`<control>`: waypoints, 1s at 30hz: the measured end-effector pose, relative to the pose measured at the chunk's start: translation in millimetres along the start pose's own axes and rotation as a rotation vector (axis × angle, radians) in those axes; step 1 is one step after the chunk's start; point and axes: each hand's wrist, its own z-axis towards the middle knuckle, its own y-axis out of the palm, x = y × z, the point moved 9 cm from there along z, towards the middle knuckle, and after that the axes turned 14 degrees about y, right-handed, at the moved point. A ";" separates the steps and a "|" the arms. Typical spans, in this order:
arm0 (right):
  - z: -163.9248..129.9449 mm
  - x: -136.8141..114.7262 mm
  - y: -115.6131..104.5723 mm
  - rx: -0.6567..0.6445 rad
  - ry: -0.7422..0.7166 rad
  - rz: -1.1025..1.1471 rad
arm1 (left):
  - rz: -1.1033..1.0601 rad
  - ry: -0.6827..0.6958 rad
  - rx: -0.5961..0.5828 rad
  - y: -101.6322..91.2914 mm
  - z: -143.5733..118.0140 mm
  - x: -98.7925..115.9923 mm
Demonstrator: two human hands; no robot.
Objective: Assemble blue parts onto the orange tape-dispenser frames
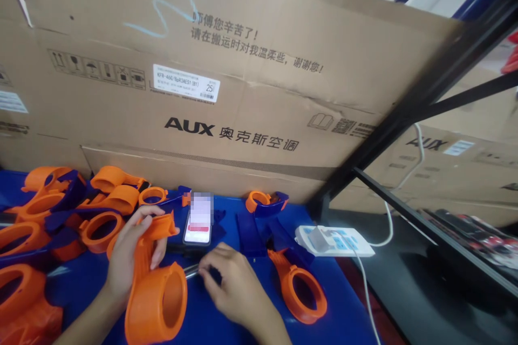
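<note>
both hands are engaged: the left hand [131,250] grasps an orange holder [156,307] by its stem, above the counter [206,318], ring end nearest the wearer; the right hand [237,283] seems to pinch a thin metal piece [191,271] just beside that ring. no blue part shows on the holder, so i judge it incomplete; the second holder [269,208], near the box [251,102], has orange and blue together and looks further along. blue parts [249,234] lie in front of it and a pile [68,247] crowds the left side, so more seems left, though how many pieces are finished i cannot tell. the orange is smooth, semi-gloss plastic, moulded into short, wide rings on flat stems; the metal is slim and shiny. beyond the hands a flat, glossy phone [198,233] has its screen lit, a white power strip [360,246] sits right, and the box is matt, creased cardboard.
</note>
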 end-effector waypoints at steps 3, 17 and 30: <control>3.8 3.1 15.4 -0.051 -0.008 -0.104 | -0.003 0.018 0.013 -4.5 2.8 -0.2; 6.8 11.5 28.2 -0.108 0.042 -0.240 | 0.119 -0.011 -0.081 -4.0 4.1 -20.4; -0.8 -4.6 -6.8 0.015 -0.008 0.315 | 0.297 -0.184 -0.365 19.3 -25.1 -76.8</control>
